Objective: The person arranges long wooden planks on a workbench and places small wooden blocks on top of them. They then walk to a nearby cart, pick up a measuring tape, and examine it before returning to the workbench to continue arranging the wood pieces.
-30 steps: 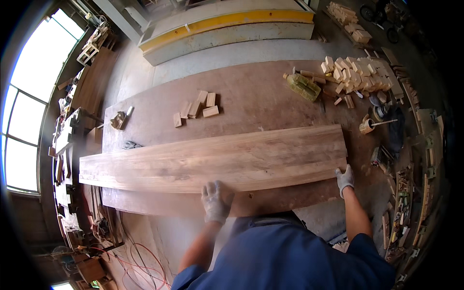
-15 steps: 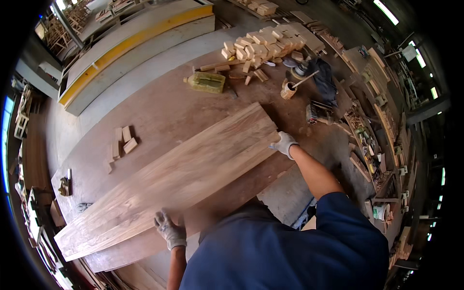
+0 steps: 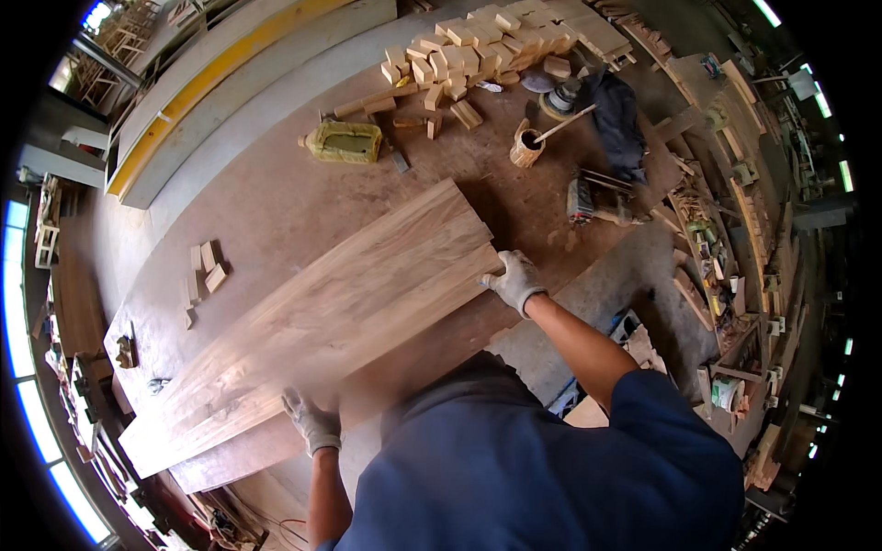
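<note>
A long pale-brown wooden board (image 3: 358, 289) lies slantwise across the brown worktable, running from near left to far right. My right hand (image 3: 516, 283), in a grey-white work glove, is closed on the board's near edge close to its right end. My left hand (image 3: 313, 424), gloved the same way, holds that same edge farther left, its fingertips at the wood. Under the left hand the grip is partly hidden, and a blur covers the spot beside it.
Several small wood blocks (image 3: 212, 275) lie left of the board. Beyond it are a yellowish plastic jug (image 3: 342, 142), a pot with a stick (image 3: 526, 148), a dark cloth (image 3: 617, 124) and stacked blocks (image 3: 459, 60). Shelving with wood pieces (image 3: 726, 239) stands at right.
The board's right end and my right hand now appear farther left. The table items have shifted left and up in the picture too, so the view has turned. Both hands stay at the board's edge.
</note>
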